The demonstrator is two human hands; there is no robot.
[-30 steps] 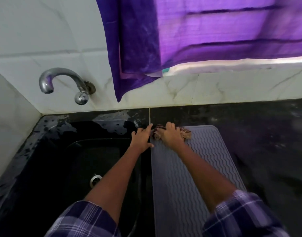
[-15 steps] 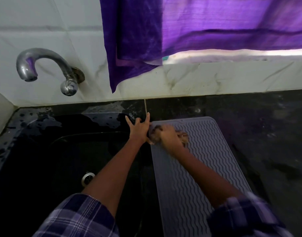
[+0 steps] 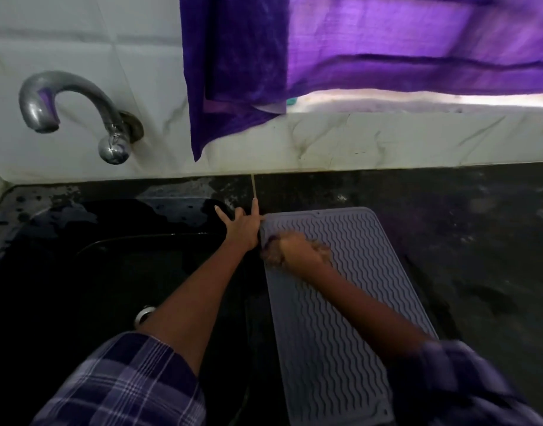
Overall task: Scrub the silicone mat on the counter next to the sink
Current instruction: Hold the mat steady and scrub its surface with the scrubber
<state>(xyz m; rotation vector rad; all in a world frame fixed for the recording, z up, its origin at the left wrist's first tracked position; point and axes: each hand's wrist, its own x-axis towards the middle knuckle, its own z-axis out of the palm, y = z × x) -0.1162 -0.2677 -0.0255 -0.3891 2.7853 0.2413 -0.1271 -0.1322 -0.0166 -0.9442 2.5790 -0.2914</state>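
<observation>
A grey silicone mat [image 3: 350,272] with wavy ridges lies on the dark counter, just right of the sink. My right hand [image 3: 294,249] is blurred and pressed on the mat's far left part, closed over a brownish scrubber [image 3: 320,249] that shows at both sides of the fist. My left hand [image 3: 244,224] rests flat with fingers spread on the counter strip between sink and mat, its edge against the mat's far left corner.
A black sink [image 3: 110,265] with a metal drain [image 3: 144,313] lies to the left. A chrome tap [image 3: 76,115] sticks out of the white tiled wall. A purple curtain [image 3: 340,56] hangs above. Wet dark counter [image 3: 463,241] stretches right of the mat.
My right hand with the scrubber has slid from the mat's far edge toward me along the left side. The left hand has stayed at the corner. The view has shifted slightly.
</observation>
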